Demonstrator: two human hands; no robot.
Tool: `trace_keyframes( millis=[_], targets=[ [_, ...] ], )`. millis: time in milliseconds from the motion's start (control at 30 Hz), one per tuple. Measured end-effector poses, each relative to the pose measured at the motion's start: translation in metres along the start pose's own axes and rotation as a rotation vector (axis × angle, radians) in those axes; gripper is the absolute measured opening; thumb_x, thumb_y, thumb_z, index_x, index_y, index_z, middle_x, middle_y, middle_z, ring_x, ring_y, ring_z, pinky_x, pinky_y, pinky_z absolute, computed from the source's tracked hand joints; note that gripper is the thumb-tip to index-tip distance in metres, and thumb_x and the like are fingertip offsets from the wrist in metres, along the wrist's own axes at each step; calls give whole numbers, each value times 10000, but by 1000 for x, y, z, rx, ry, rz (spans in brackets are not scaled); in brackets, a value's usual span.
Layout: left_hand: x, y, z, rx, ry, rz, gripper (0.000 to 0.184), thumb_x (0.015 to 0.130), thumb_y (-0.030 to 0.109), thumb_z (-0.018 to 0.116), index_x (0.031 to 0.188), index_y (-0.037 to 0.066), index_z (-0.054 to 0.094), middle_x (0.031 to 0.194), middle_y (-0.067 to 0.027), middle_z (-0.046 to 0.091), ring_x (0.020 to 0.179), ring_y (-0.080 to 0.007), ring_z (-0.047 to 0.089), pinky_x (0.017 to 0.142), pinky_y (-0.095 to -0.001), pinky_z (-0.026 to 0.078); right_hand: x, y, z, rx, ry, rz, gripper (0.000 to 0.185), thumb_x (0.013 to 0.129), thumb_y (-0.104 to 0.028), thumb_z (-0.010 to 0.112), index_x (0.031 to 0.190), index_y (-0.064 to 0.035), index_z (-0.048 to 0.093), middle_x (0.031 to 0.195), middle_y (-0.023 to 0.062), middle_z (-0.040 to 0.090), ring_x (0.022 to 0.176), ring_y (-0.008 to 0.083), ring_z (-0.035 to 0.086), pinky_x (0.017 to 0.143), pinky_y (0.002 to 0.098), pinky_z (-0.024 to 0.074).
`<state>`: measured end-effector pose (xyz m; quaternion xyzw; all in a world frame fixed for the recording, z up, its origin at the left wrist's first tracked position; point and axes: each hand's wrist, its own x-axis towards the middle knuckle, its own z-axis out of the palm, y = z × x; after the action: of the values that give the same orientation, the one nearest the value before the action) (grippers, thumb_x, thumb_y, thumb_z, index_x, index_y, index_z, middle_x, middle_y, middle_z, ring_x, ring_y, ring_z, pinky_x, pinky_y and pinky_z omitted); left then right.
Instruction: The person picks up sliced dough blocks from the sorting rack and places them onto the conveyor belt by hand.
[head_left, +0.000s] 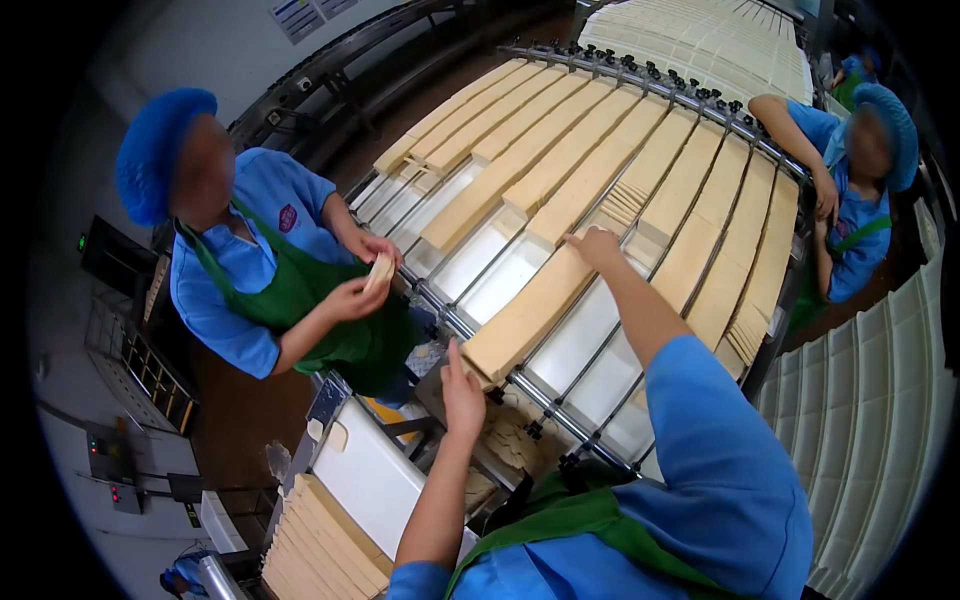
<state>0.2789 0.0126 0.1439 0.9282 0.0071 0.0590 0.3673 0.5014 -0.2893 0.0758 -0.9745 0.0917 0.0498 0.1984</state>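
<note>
One open left hand [463,397] and right hand [598,249], grip unclear, bracket a block [527,315] between rails [590,362] near a person [255,240].

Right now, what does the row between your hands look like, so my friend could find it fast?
Look for the big table with metal rods and long pale rows. Go to its near rail, by my left hand. The row has my right hand at its far end, and its near end pokes over the rail; the rows beside it stop short.
</note>
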Motion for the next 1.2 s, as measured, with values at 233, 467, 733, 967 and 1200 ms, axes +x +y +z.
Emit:
trace_keyframes(
  millis=[233, 467, 733, 967, 1200],
  targets=[
    [27, 15, 50, 46, -49, 43, 659, 853, -45, 456, 1448, 64, 194, 1120, -264, 455, 1000, -411, 510, 867, -432, 420, 4, 31, -32, -165, 85, 112, 677, 904, -507, 464, 1300, 42, 435, 1374, 150, 406, 1297, 317, 325, 1017, 418, 314],
    [55, -11, 86, -769, -360, -315, 679, 847, -82, 463, 1459, 45, 196, 1342, -159, 446, 1171, -167, 474, 931, -263, 410, 15, 67, -35, -269, 324, 51, 711, 913, -528, 425, 1406, -29, 307, 1507, 127, 222, 1401, 318, 151, 1109, 520, 145],
    [-43, -55, 15, -343, 132, -184, 610, 892, 97, 511, 1434, 51, 235, 1279, -194, 469, 1135, -283, 501, 965, -336, 395, -53, -14, 10, -48, 263, -448, 730, 834, -424, 609, 1362, 12, 356, 1465, 240, 247, 1363, 424, 186, 1081, 555, 175],
    [-216, -90, -7, -421, 247, -479, 245, 909, 122, 547, 1135, 30, 571, 872, -78, 638, 780, -160, 604, 729, -296, 484, -258, -116, 78, 232, -231, -1017, 570, 771, -225, 697, 1252, 3, 493, 1405, 224, 345, 1302, 434, 291, 1076, 502, 238],
    [-359, -149, -47, -463, 799, -939, 179, 916, 133, 525, 994, 12, 633, 784, -63, 637, 704, -120, 575, 627, -261, 460, -266, -131, 94, -36, -53, -1034, 144, 629, -34, 705, 697, -14, 580, 1120, 155, 548, 1036, 351, 493, 889, 422, 400]
  ],
)
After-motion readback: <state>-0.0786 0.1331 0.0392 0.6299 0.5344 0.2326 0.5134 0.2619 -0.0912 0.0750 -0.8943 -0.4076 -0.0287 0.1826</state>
